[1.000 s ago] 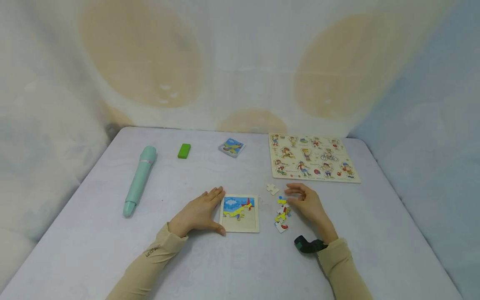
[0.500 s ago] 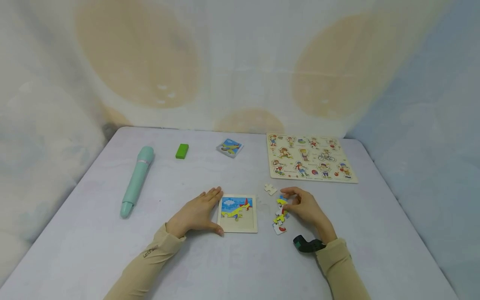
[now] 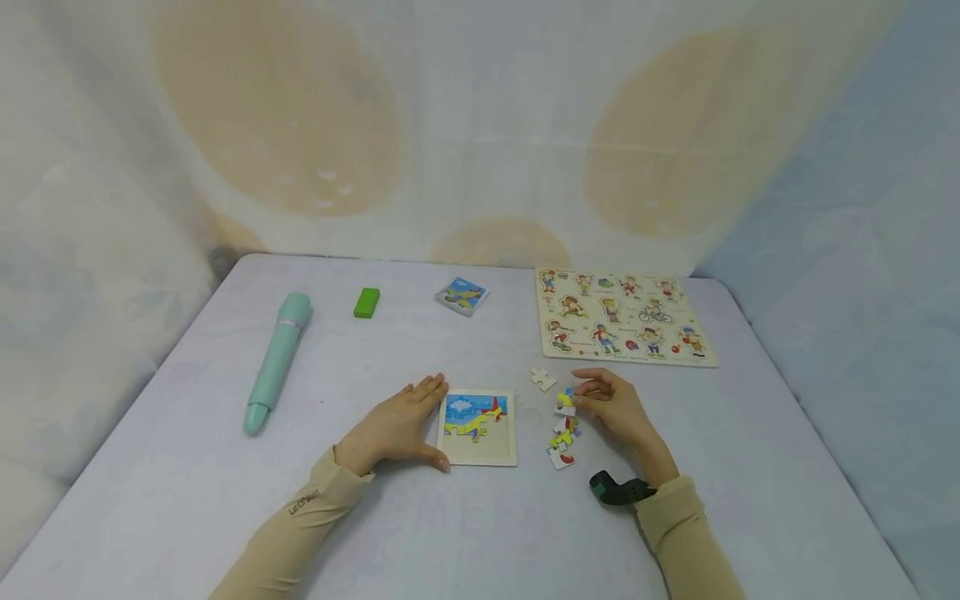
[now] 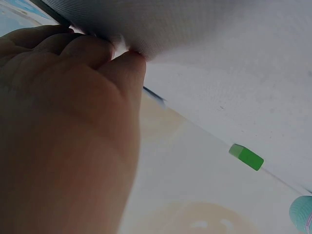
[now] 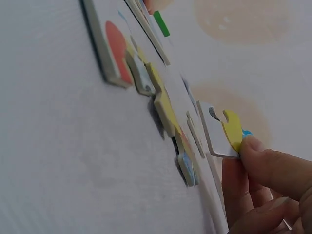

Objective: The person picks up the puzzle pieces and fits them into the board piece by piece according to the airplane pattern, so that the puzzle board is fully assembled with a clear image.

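Note:
A small wooden puzzle tray [image 3: 491,452] lies in front of me, its upper part filled with pieces of a yellow and red plane on blue sky. My left hand [image 3: 393,427] rests along the tray's left side, fingers stretched to the upper corner and thumb by the lower one. In the right wrist view, my right hand [image 5: 273,183] pinches a white and yellow puzzle piece [image 5: 217,134] with a blue bit between thumb and fingers. Several loose puzzle pieces [image 3: 561,437] lie in a row below that hand. A plain, face-down puzzle piece [image 3: 543,380] sits just above them.
A large wooden board with cartoon figures [image 3: 626,317] lies at the back right. Farther back are a small plane picture card [image 3: 462,296] and a green block [image 3: 367,303]. A mint-green, microphone-shaped tube [image 3: 277,364] lies on the left of the table.
My right hand reached down to the loose pieces, took a puzzle piece and drew back slightly up with it. The left hand has stayed against the tray.

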A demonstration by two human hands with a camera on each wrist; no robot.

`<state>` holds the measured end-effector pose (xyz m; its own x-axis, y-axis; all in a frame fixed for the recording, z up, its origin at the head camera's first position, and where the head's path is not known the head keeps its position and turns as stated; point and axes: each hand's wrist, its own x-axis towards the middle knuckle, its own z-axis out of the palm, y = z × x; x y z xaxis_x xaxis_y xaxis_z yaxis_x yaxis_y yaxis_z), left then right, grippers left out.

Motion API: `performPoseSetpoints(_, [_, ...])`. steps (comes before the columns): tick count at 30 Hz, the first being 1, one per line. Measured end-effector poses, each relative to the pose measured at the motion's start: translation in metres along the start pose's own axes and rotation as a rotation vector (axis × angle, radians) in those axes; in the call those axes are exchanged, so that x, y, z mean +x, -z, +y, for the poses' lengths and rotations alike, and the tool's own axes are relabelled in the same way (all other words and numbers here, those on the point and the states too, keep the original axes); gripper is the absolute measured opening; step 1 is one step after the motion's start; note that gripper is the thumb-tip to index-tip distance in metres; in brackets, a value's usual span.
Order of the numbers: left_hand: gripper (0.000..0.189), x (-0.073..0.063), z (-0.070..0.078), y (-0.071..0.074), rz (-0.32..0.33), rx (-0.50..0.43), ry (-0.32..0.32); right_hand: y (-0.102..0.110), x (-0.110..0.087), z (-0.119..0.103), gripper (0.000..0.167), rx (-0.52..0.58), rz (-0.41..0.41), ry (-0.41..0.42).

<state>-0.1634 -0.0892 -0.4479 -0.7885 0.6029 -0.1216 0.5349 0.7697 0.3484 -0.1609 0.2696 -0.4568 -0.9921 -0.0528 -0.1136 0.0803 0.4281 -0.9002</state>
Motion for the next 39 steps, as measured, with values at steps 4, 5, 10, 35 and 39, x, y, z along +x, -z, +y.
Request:
performPoseSetpoints(4, [0.122,0.001,0.0,-0.001,-0.003,-0.002,-0.002,-0.003,-0.002,-0.007,0.046,-0.002,-0.031,0.011])
performPoseSetpoints(5, [0.122,0.001,0.0,-0.001,-0.003,0.0,-0.002,-0.005,-0.002,-0.009,0.046,0.001,-0.041,0.015])
performPoseSetpoints(10, [0.122,0.001,0.0,-0.001,0.004,0.0,-0.006,-0.022,-0.003,-0.019,0.044,0.016,-0.099,0.044])
performPoseSetpoints(35, [0.121,0.001,0.002,0.0,-0.006,-0.004,0.007,-0.082,-0.019,-0.04,0.031,0.07,-0.274,0.131])
performPoseSetpoints(39, [0.121,0.001,0.002,0.0,-0.003,-0.005,0.008,-0.084,-0.02,-0.041,0.029,0.023,-0.267,0.133])
